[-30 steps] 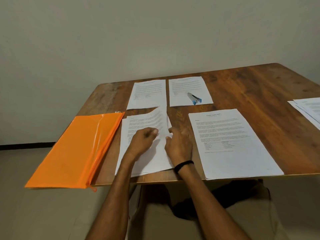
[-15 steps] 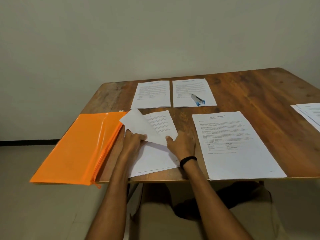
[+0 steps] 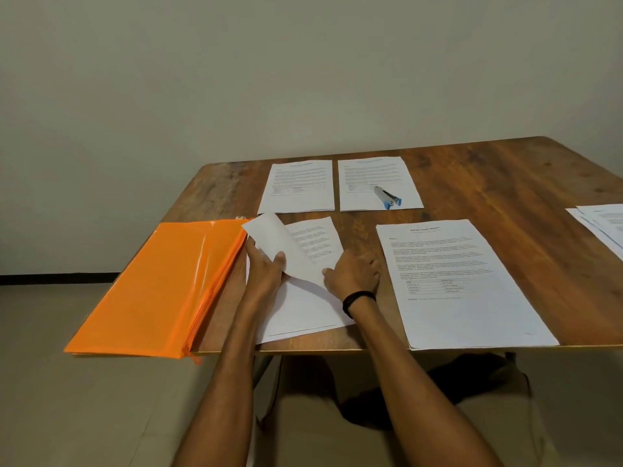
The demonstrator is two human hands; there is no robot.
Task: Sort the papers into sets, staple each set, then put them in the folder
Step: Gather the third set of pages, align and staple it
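Head view, with the stack (image 3: 303,308) at the near edge of the table (image 3: 488,170) taken as landmark. I see the left hand (image 3: 264,267) pinching the top sheet (image 3: 279,241), thumb above and fingers beneath. The sheet is turned back over the stack's far-left corner, blank side up, so the printed page below shows. The right hand (image 3: 354,274) lies knuckles-up on the stack's right edge, fingers curled and thumb touching the turned sheet's lower edge; I cannot tell whether it grips any paper. A black wristband (image 3: 357,298) circles that wrist. Just left of the stack lies the orange folder (image 3: 158,284), flat and overhanging the table's side. Just right of the stack lies a printed report (image 3: 462,281), apart from the right hand. Beyond the stack, two sheets lie side by side: the left sheet (image 3: 298,187) is bare, and the right sheet (image 3: 377,176) carries the stapler (image 3: 387,197). Well right of the stack, a pile (image 3: 603,227) is cut off by the frame.
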